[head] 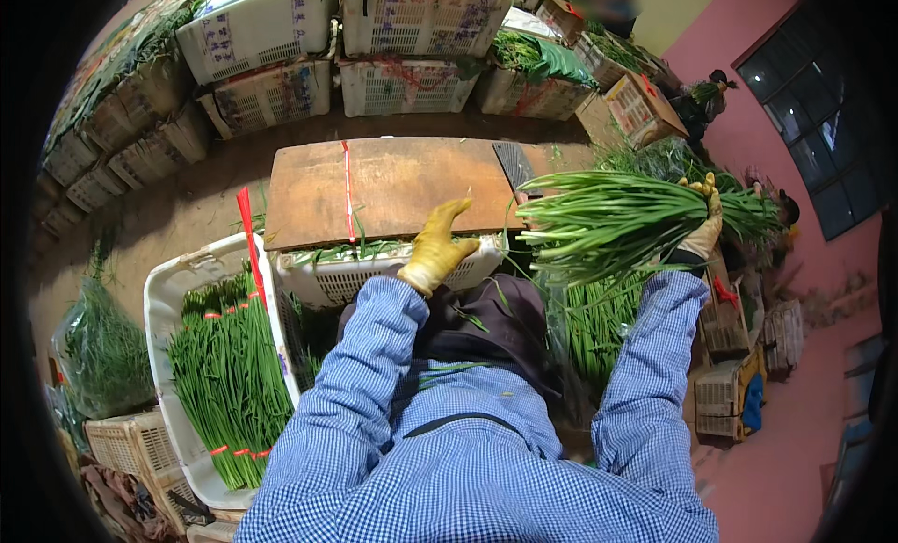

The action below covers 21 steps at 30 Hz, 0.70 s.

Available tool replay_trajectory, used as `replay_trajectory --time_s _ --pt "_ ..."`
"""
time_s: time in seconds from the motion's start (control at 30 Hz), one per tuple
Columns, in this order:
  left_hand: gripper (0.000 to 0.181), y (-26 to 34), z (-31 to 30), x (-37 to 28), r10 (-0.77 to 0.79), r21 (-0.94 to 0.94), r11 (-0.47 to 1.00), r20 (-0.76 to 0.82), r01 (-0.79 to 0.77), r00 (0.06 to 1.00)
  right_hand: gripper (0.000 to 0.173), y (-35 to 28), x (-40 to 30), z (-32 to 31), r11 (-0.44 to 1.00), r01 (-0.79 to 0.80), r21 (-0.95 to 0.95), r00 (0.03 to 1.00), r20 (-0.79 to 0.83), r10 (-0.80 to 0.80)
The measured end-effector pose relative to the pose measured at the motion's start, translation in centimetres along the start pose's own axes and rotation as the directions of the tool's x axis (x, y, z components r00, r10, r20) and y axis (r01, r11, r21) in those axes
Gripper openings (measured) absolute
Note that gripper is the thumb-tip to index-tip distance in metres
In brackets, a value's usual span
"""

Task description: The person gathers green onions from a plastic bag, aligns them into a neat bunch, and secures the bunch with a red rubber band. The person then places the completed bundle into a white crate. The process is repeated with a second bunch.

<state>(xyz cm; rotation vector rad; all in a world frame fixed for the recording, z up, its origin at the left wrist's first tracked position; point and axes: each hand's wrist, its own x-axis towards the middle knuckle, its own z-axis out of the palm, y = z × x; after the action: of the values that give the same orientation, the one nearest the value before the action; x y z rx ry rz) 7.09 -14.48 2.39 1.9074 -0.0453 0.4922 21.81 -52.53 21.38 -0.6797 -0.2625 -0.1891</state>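
Note:
My right hand (704, 220), in a pale yellow glove, grips a large loose bunch of green garlic chives (617, 220). The pale stem ends point left, over the right end of a wooden board (414, 185). My left hand (440, 245), in a yellow glove, is held at the board's near edge with thumb and fingers apart and nothing in it. A strip of red-and-white tape (348, 192) runs across the board, and a dark ribbed pad (514, 165) lies at its right end. Beneath the board is a white plastic crate (337, 283).
On the left, a white crate (158, 332) holds chive bundles (228, 374) tied with red bands; red strips (251, 248) hang at its rim. More chives (603, 325) lie beside my right leg. Stacked crates (414, 87) stand ahead. A person (701, 108) is at the far right.

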Motion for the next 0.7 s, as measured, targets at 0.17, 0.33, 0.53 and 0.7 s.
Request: replay_trajectory --time_s 0.17,0.33,0.53,0.7 --pt "0.11 1.7 2.1 2.5 0.037 -0.085 0.996 0.413 -0.002 0.91 0.023 0.3 1.1 1.1 0.999 0.033 -0.031 0.998 -0.043 -0.034" --pt "0.067 2.0 7.0 2.3 0.032 -0.033 0.999 0.524 -0.017 0.851 0.023 1.3 1.6 2.0 0.998 0.029 -0.054 0.984 -0.173 -0.038" --pt "0.026 -0.7 10.7 -1.0 -0.061 0.031 0.998 0.507 0.052 0.86 0.016 1.6 1.5 4.3 0.969 0.071 -0.237 0.965 -0.23 -0.127" --pt "0.02 -1.4 7.7 -4.1 -0.352 0.119 0.925 0.628 0.361 0.694 0.012 0.9 3.7 5.8 0.964 0.148 -0.22 0.932 -0.294 -0.21"
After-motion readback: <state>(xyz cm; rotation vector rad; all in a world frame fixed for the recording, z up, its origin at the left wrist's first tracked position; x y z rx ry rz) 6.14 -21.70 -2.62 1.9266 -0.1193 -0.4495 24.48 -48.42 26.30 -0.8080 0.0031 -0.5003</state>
